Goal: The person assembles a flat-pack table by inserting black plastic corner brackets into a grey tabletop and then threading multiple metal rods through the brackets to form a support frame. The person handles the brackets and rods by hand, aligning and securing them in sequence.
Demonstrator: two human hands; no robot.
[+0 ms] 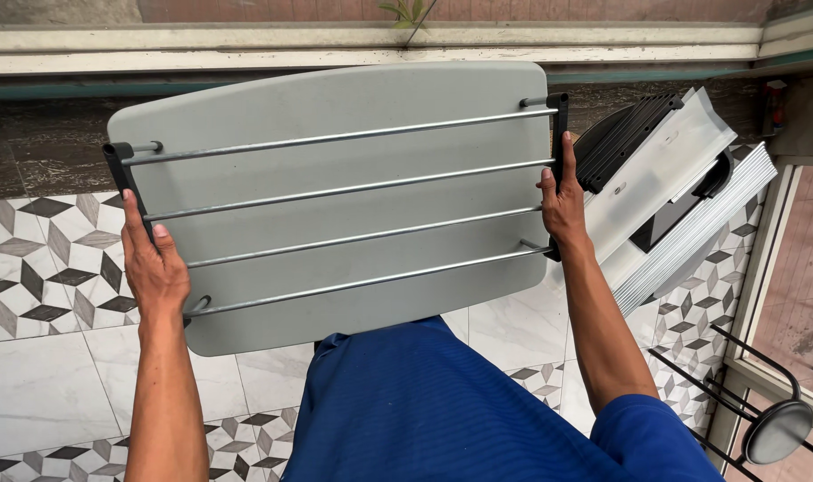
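A patterned grey-and-white tiled floor (40,259) lies below, with a folded silver aluminium stepladder (683,205) leaning at the right. Above the person's blue-clad lap, a grey oval plastic tabletop (335,98) is held level, and on it rests a rack of four steel rods with black end brackets (344,223). The left hand (152,263) is clenched on the left bracket; the right hand (562,201) clasps the right bracket. If either grip slackens, the rack would likely tilt and slide off, probably striking the nearby stepladder.
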